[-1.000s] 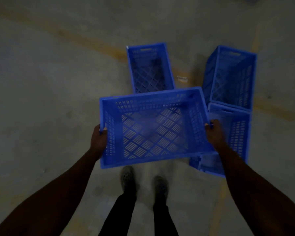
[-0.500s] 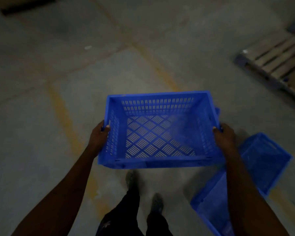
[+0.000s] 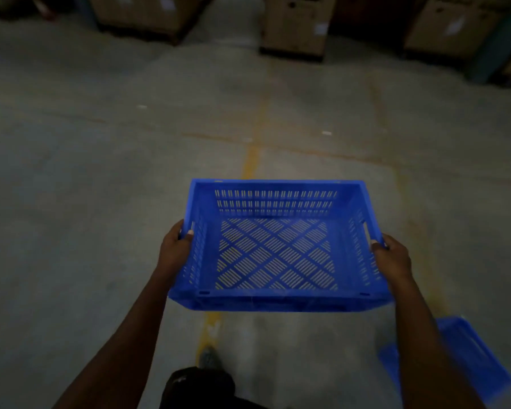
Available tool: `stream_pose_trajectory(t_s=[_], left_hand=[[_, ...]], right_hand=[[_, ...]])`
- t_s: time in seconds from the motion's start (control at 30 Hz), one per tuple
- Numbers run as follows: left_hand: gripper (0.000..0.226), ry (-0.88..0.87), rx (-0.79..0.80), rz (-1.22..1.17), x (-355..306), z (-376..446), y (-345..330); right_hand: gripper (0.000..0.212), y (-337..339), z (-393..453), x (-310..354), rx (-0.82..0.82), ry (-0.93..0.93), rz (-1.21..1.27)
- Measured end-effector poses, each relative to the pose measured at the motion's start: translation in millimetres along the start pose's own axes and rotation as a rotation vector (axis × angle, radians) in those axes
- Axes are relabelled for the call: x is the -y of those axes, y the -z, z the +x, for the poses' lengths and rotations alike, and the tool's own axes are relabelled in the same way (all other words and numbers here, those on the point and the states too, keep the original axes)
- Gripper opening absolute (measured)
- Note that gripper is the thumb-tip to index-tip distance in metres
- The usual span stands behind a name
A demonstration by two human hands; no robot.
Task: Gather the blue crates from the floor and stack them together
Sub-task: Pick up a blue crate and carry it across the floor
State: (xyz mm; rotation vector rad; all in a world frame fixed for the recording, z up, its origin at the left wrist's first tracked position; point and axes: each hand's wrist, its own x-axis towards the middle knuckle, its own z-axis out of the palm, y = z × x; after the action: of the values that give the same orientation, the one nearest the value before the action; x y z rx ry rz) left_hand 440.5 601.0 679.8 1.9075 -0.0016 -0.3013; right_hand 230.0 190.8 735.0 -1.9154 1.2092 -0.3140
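I hold an empty blue slotted crate (image 3: pixel 275 252) level in front of me, above the concrete floor. My left hand (image 3: pixel 176 249) grips its left wall at the handle slot, and my right hand (image 3: pixel 391 258) grips the right wall the same way. Part of a second blue crate (image 3: pixel 472 358) lies on the floor at the lower right, half hidden behind my right forearm.
Cardboard boxes (image 3: pixel 295 22) on pallets line the far edge of the floor. A faded yellow line (image 3: pixel 251 160) runs down the concrete under the crate. My foot (image 3: pixel 208 357) shows below the held crate. Open floor lies ahead and to the left.
I have turned away from the group of crates while carrying this one; the others have slid out of view to the lower right, and the boxes at the far wall have come into view.
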Motion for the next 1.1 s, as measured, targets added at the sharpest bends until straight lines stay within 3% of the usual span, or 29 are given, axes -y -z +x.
stream_pose_trajectory(t_s=[0.37, 0.57, 0.77, 0.87, 1.0, 1.1], left_hand=[[0.027, 0.149, -0.515, -0.087, 85, 19, 280], [0.030, 0.268, -0.777, -0.117, 136, 7, 406], [0.031, 0.389, -0.954, -0.155, 190, 22, 532], [0.027, 0.418, -1.026, -0.185, 209, 32, 590], [0.028, 0.460, -1.112, -0.191, 227, 36, 668], [0.029, 0.504, -1.193, -0.225, 238, 43, 724]], right_hand=[[0.034, -286, -51, 238, 0.391, 0.252, -0.013], [0.047, -454, -107, 346, 0.609, 0.451, -0.137], [0.051, -632, -183, 439, 0.785, 0.529, -0.175], [0.042, -718, -224, 486, 0.890, 0.595, -0.206], [0.029, -809, -285, 546, 0.982, 0.668, -0.256], [0.035, -869, -330, 588, 1.027, 0.715, -0.271]])
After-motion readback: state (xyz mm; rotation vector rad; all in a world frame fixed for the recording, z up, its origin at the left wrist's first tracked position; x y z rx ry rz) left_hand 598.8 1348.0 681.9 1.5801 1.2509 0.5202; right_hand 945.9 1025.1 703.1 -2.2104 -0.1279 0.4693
